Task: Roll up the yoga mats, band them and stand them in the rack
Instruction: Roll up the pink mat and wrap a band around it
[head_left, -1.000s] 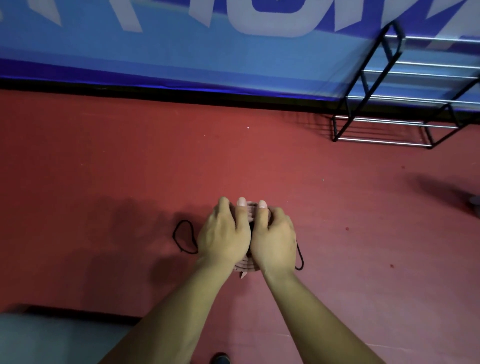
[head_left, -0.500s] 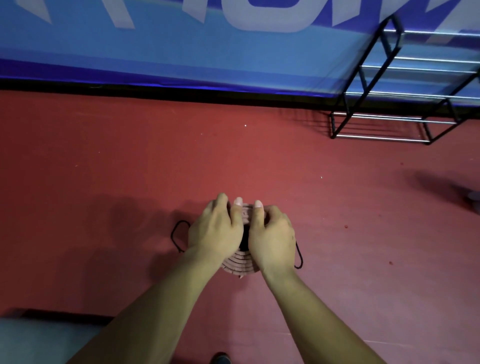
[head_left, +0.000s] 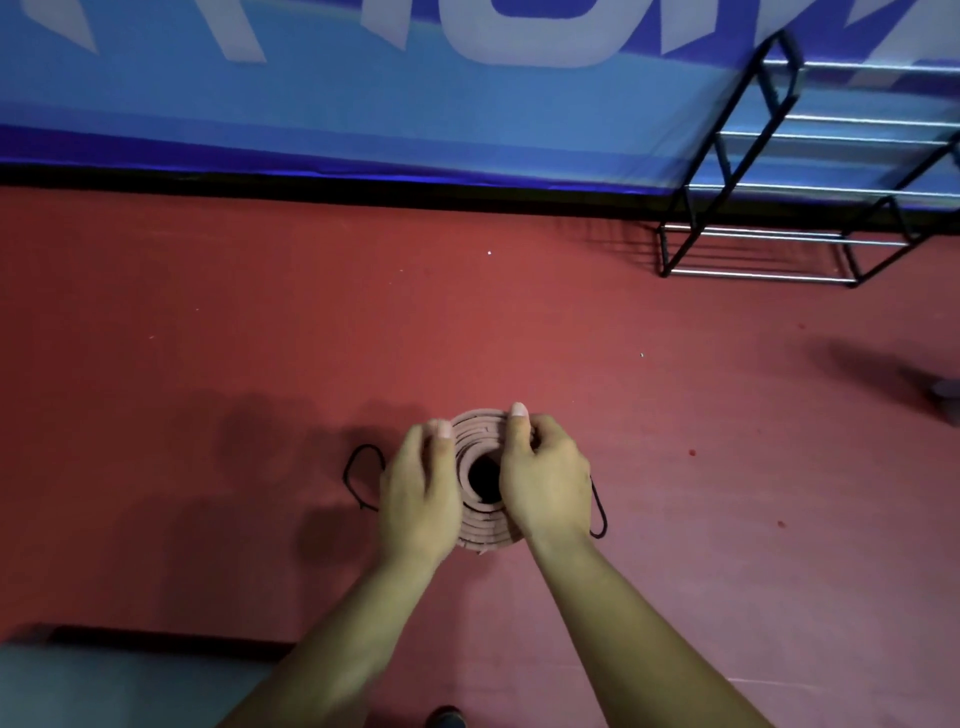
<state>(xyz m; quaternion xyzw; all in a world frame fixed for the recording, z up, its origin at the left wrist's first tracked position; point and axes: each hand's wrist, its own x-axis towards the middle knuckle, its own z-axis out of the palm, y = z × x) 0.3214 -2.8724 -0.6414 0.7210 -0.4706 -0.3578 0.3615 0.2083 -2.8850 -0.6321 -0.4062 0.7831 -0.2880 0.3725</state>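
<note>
Rolled mat (head_left: 480, 430) on end on the red floor (head_left: 208, 338). I see the left grip (head_left: 421, 493) and right grip (head_left: 545, 483) both curled round its rim, with a black band (head_left: 346, 475) just beside it. Banner (head_left: 363, 114) lettering is cropped and unreadable; rack (head_left: 753, 276) stands well apart.

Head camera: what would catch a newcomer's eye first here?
A pink rolled mat stands on end at lower centre on the red floor, dark hollow core facing up, gripped by the left hand and right hand. A black cord loops out on the floor either side of it. A black wire rack sits upper right.
</note>
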